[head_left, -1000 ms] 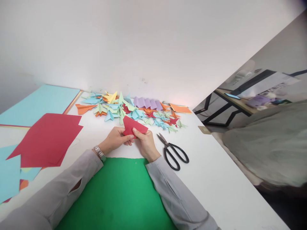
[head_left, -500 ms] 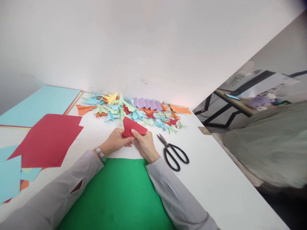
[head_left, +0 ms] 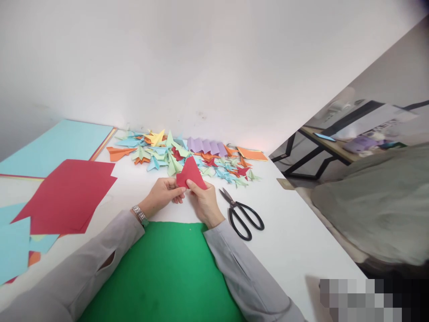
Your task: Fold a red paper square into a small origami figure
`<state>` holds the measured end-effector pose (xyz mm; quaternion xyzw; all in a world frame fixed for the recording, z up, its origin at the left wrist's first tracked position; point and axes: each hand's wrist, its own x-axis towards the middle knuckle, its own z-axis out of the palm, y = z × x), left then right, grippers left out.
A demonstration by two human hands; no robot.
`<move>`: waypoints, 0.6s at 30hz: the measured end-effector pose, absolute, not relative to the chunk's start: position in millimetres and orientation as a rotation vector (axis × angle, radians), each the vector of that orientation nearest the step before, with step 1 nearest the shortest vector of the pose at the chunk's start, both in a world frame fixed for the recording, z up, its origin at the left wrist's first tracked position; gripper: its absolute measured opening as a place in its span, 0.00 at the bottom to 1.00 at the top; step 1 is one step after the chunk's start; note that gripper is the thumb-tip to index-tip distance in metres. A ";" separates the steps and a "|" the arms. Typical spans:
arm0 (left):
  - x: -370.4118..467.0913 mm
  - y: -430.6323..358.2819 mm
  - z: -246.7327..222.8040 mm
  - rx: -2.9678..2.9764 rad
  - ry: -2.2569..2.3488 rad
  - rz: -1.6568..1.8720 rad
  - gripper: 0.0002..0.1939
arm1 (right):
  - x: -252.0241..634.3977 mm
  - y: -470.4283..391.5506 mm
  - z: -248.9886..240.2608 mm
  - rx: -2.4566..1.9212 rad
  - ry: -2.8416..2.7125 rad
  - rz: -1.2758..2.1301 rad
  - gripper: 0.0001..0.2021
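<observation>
A folded piece of red paper (head_left: 191, 172) is held up over the white table, its point upward. My right hand (head_left: 208, 206) pinches it from the right, thumb pressed on its front face. On the other side, my left hand (head_left: 162, 193) has its curled fingers at the paper's lower left corner; some fingertips are hidden behind it. Just right of my right hand lie black-handled scissors (head_left: 241, 213), blades pointing away from me. Behind the paper spreads a heap of small folded paper planes (head_left: 161, 152) in several colours.
Red sheets (head_left: 72, 197) and light blue sheets (head_left: 13, 248) lie at the left, with a large blue sheet stack (head_left: 60, 145) behind. A pleated purple paper (head_left: 206, 146) and an orange pad (head_left: 252, 154) rest by the wall. A green surface (head_left: 161, 273) lies under my forearms.
The folded red paper has turned in my hands, its point now upward instead of to the right. A pixelated shape has appeared at the lower right. The scissors have not moved.
</observation>
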<state>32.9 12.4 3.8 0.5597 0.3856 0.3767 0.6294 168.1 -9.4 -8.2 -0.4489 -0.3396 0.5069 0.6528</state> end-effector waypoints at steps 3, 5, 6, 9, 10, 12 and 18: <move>33.0 13.0 3.0 1.280 0.877 0.898 0.16 | 168.6 -9.5 -6.8 -1.022 -0.772 1.158 0.12; 33.4 13.4 2.6 1.277 0.869 0.911 0.18 | 168.7 -9.5 -7.0 -1.035 -0.768 1.157 0.11; 33.6 13.7 2.5 1.269 0.864 0.918 0.18 | 168.6 -9.6 -7.3 -1.038 -0.767 1.156 0.11; 33.9 14.6 2.4 1.205 0.864 0.958 0.18 | 167.9 -10.1 -8.4 -1.010 -0.781 1.183 0.09; 33.8 15.0 2.3 1.180 0.865 0.972 0.18 | 167.6 -10.3 -9.0 -0.995 -0.787 1.199 0.09; 33.5 15.6 1.8 1.143 0.861 0.992 0.18 | 167.2 -10.6 -10.5 -0.979 -0.800 1.221 0.10; 31.4 15.9 0.7 1.139 0.842 1.017 0.16 | 168.3 -8.8 -16.5 -0.959 -0.843 1.229 0.10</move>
